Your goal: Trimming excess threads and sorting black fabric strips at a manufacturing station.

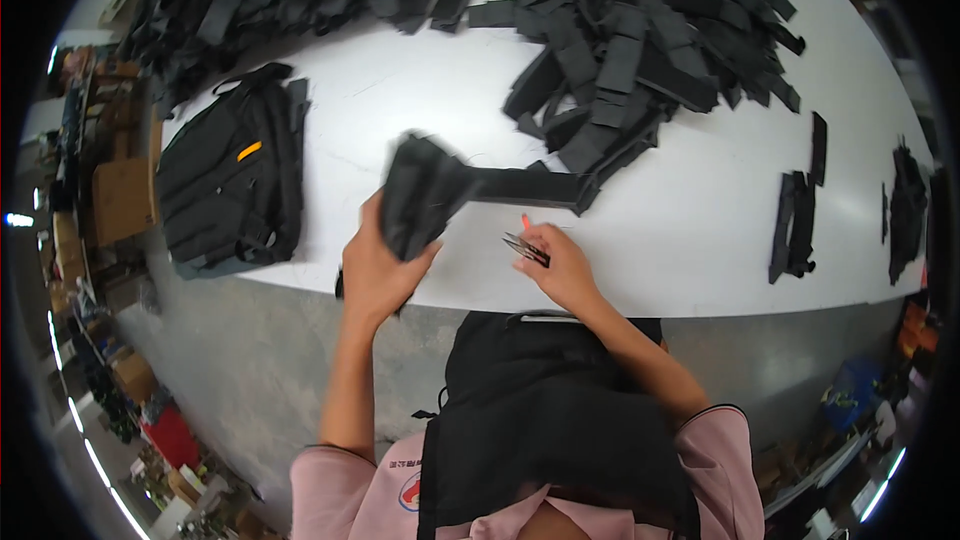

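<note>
Black fabric [412, 195] is clasped in the left grip [382, 265], snips [530, 251] in the right grip [563, 265].

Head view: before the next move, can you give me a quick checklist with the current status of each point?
1. Left hand gripping the dark fabric bundle: ok.
2. Right hand holding the snips: ok.
3. Snips apart from the fabric bundle: ok.
4. Fabric bundle free of loose threads: cannot tell, blurred.
5. Backpack apart from both hands: ok.
6. Strap pile neatly ordered: not ok, jumbled.
</note>
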`<state>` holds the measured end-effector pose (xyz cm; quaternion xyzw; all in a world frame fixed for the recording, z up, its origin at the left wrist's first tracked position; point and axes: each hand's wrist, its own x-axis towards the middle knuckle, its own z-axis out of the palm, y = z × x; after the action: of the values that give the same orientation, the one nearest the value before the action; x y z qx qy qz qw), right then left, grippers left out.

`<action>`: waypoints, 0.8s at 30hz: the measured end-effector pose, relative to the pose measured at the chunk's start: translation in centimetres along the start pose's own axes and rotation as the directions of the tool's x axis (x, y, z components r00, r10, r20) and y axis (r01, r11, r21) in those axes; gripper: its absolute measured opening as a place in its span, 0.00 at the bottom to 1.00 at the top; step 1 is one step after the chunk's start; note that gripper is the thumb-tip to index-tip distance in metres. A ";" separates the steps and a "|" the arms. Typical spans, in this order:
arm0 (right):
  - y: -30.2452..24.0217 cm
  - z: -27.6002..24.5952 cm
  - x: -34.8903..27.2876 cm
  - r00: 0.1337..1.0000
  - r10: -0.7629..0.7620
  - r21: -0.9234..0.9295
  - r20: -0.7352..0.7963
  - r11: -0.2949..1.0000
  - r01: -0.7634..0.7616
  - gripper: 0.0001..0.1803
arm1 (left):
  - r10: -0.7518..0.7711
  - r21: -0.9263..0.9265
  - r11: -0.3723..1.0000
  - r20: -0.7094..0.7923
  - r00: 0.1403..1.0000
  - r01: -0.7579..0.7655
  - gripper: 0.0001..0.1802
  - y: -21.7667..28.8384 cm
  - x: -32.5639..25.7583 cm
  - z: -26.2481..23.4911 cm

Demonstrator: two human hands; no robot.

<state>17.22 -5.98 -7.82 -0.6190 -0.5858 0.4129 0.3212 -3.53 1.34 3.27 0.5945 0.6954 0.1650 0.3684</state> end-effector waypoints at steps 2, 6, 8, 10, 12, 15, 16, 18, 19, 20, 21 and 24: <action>3.7 -0.4 -2.6 0.946 0.281 0.276 0.161 0.908 -0.317 0.08 | 0.425 0.244 0.869 0.079 0.902 -0.431 0.35 1.6 3.4 3.4; 1.2 -2.5 -3.8 0.837 0.520 0.552 0.171 0.653 -0.518 0.09 | 0.652 0.326 0.591 0.347 0.675 -0.738 0.34 -2.4 7.4 10.1; 1.6 -2.8 -4.2 0.817 0.533 0.666 0.221 0.529 -0.526 0.12 | 0.590 0.367 0.579 0.427 0.685 -0.728 0.35 -1.7 7.4 10.7; -0.1 -3.6 -3.9 0.844 0.510 0.607 0.168 0.621 -0.496 0.13 | 0.436 0.428 0.616 0.514 0.739 -0.661 0.38 -1.3 7.8 10.2; -0.3 -3.7 -4.2 0.964 0.261 0.485 0.051 0.837 -0.253 0.14 | 0.317 0.284 0.860 0.353 0.880 -0.423 0.38 -1.0 6.4 8.8; -0.5 -4.1 -4.3 0.935 0.338 0.451 0.104 0.822 -0.347 0.12 | 0.038 0.168 0.982 0.278 0.960 -0.088 0.37 -2.1 4.7 6.4; -0.4 -4.3 -4.1 0.918 0.381 0.365 0.111 0.844 -0.394 0.11 | 0.031 0.182 0.980 0.275 0.961 -0.084 0.37 -2.8 4.3 6.7; 1.3 -3.8 -3.9 0.945 0.319 0.284 -0.077 0.915 -0.286 0.09 | 0.286 0.178 0.934 0.153 0.946 -0.311 0.37 -3.6 3.5 8.4; 1.7 -4.1 -3.8 0.928 0.366 0.330 -0.061 0.885 -0.328 0.09 | 0.416 0.190 0.880 0.131 0.900 -0.435 0.37 -2.6 3.1 9.4; 1.8 -4.4 -3.6 0.909 0.413 0.373 -0.045 0.852 -0.369 0.10 | 0.523 0.186 0.821 0.136 0.841 -0.540 0.37 -1.7 3.0 10.4; 1.7 -4.7 -3.5 0.907 0.419 0.372 -0.039 0.849 -0.375 0.10 | 0.567 0.251 0.746 0.248 0.786 -0.617 0.38 -0.9 3.1 11.2; 1.3 -5.0 -3.1 0.855 0.519 0.578 0.004 0.697 -0.425 0.10 | 0.624 0.308 0.605 0.388 0.678 -0.734 0.38 -0.2 3.8 13.9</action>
<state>22.32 -8.77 -6.30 -0.6576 -0.2319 0.5834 0.4165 6.07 1.99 -7.43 0.8969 0.3826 0.0581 0.2139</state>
